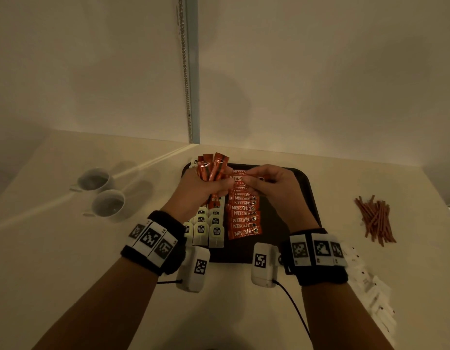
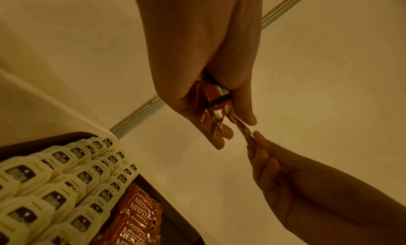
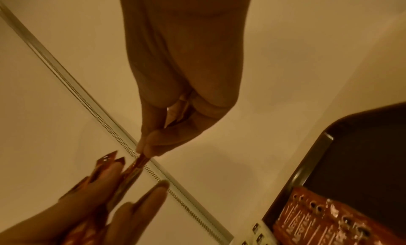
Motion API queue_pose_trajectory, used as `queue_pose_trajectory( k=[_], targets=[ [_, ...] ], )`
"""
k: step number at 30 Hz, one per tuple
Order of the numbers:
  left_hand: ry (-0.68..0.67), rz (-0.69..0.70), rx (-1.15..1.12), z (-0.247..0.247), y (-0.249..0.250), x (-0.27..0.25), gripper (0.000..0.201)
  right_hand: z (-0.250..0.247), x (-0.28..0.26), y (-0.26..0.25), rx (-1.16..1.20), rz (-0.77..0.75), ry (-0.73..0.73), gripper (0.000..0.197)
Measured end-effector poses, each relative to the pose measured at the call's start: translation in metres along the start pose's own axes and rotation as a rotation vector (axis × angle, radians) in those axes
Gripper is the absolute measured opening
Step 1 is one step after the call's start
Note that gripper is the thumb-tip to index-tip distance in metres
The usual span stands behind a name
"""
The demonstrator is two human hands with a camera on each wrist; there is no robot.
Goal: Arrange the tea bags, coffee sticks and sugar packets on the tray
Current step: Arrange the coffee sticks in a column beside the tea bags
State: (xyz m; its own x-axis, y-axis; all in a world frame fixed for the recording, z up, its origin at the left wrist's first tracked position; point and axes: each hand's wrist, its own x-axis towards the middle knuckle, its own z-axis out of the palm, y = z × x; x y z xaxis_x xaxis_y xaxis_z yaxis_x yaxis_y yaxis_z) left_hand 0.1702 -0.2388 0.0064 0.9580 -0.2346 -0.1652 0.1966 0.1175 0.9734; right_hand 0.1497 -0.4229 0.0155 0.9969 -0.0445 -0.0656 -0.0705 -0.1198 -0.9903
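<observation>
Tabletop (image 1: 244, 299) carries the dark tray (image 1: 304, 195), which lies under both my hands. On its left part tea bags (image 1: 208, 228) sit in overlapping rows; beside them a column of laid coffee sticks (image 1: 244, 218) runs from the near edge toward the far one, each stick lying crosswise, long axis left to right, logos up. Left hand (image 1: 198, 190) has its fingers wrapped round a bundle of coffee sticks (image 1: 211, 168), held above the tray, roughly upright and fanned, top ends pointing away from me. Right hand (image 1: 272, 185) has thumb and fingertips (image 3: 151, 144) pinched on the end of a single stick (image 2: 243, 130), which is partly out of the bundle. My judgement: draw it straight along its length so the neighbours stay put, keep the left grip firm, then turn the stick crosswise and lay it at the column's far end, overlapping like the rest. Sugar packets (image 1: 373, 296) wait off the tray at my right.
</observation>
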Motion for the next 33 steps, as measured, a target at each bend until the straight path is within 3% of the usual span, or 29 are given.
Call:
queue_pose_trajectory(
  k=[8,14,18,20,25,33],
  targets=[
    [0.094,0.026,-0.003,0.000,-0.004,-0.002,0.019,-0.006,-0.002,-0.001,-0.050,0.027,0.012,0.011],
    [0.057,-0.008,0.026,-0.005,-0.011,-0.007,0.016,-0.018,-0.001,0.006,-0.279,0.005,-0.183,0.016],
    [0.219,-0.080,0.008,-0.023,-0.020,-0.016,0.002,-0.037,-0.002,0.039,-0.439,0.089,-0.222,0.016],
    [0.299,-0.129,0.003,-0.035,-0.027,-0.019,0.007,-0.043,-0.006,0.064,-0.501,0.145,-0.217,0.015],
    [0.337,-0.176,-0.020,-0.052,-0.037,-0.028,0.012,-0.047,-0.016,0.124,-0.638,0.320,-0.275,0.013],
    [0.341,-0.204,-0.038,-0.057,-0.039,-0.031,0.014,-0.028,-0.018,0.144,-0.591,0.360,-0.117,0.014]
  ],
)
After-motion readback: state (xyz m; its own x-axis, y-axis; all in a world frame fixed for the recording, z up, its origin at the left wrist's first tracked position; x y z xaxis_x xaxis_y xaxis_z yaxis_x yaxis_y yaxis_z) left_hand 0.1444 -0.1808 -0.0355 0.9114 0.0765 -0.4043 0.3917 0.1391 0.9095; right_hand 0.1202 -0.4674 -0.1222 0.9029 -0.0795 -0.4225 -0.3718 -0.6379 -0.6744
